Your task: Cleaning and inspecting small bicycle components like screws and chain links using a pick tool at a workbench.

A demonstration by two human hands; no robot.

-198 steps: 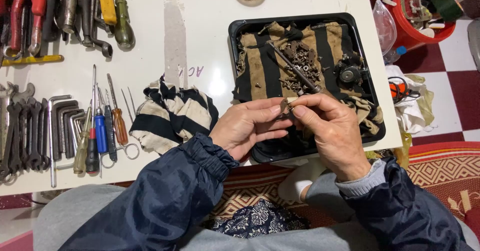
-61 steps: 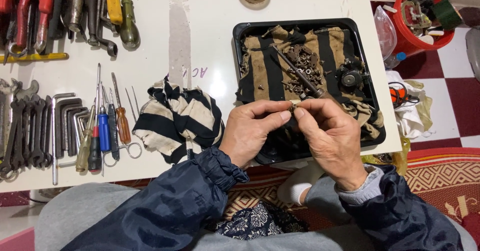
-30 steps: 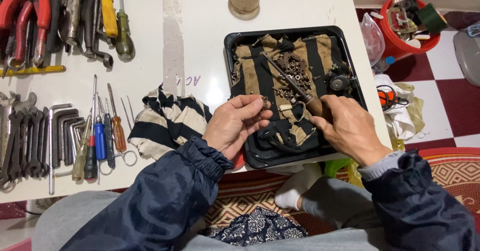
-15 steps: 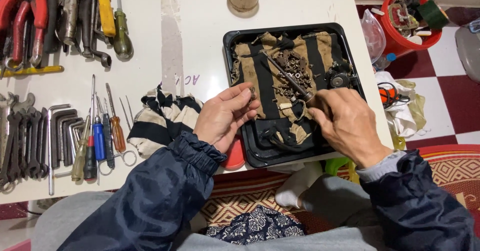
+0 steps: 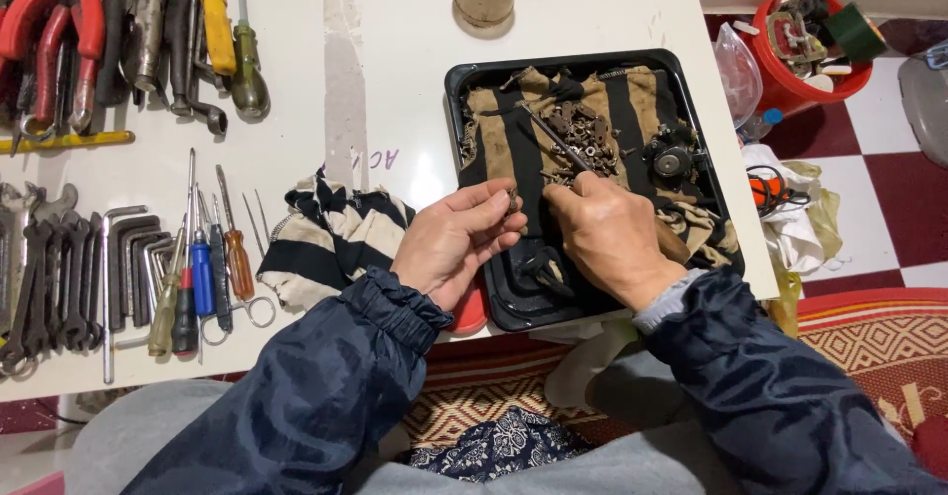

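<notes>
1. Left hand (image 5: pixel 449 248) hovers at the near-left edge of the black tray (image 5: pixel 691 110), fingers pinched on a small dark metal part (image 5: pixel 512 197); too small to tell if it's a nut or a bolt.
2. Right hand (image 5: pixel 607 233) lies over the striped cloth (image 5: pixel 513 120) inside the tray, fingers curled down toward the pile of small hardware (image 5: pixel 578 140). Whether they grasp anything I cannot tell; fingertips are hidden.
3. Progress, as a judgement: one piece is picked out and in hand, and most of the pile looks unsorted.
4. A long thin tool (image 5: pixel 553 138) lies across the pile, untouched.
5. Second striped rag (image 5: pixel 331 233) sits on the white tabletop (image 5: pixel 395 80) just left of the left hand; screwdrivers (image 5: pixel 202 278) and hex keys (image 5: pixel 118 258) are laid out farther left, none in use.
</notes>
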